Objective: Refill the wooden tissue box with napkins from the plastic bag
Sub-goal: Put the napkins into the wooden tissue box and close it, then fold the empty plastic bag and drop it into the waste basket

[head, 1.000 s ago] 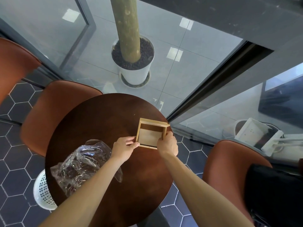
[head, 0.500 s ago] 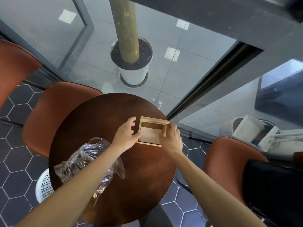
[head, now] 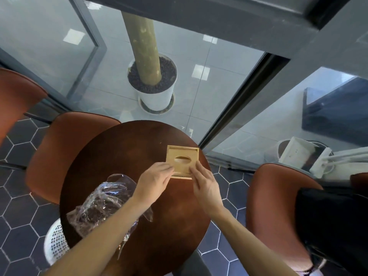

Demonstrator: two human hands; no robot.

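The crinkled plastic bag (head: 103, 204) lies on the round tabletop (head: 169, 226), nearer than the wooden tissue box (head: 182, 161). Both the left hand (head: 154, 181) and right hand (head: 206, 186) rest spread fingers on the box's near edge, neither grip pinching; its oval slot faces up.

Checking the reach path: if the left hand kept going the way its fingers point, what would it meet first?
The left hand points up and right at the wooden box; its fingers already seem to touch the near-left edge, so the box comes first, though depth is unclear.
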